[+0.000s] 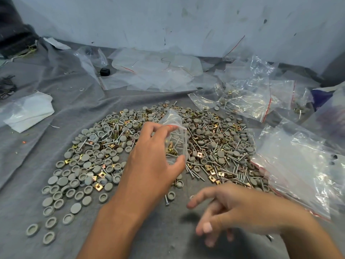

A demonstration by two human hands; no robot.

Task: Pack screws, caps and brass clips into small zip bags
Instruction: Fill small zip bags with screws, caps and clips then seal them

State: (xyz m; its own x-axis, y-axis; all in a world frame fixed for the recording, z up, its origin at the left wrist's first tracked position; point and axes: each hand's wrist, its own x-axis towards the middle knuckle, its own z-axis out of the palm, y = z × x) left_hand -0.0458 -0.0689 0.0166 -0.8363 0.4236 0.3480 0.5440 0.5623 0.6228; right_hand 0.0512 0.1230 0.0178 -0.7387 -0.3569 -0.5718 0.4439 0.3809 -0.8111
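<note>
— Nearest the lens, what is seen?
— Blurred, the right hand [242,208] is held over wrinkled grey cloth [56,150], its grip loose, fingers spread, nothing held.

— And the left hand [156,157]?
— A small clear crinkled zip bag [177,128] is pinched by its grip; thin steel screws and a brass clip are seen inside. It is held above the heap of round grey plastic caps, square brass clips and screws [214,146]. Glossy filled bags [248,101] are piled at right.
</note>
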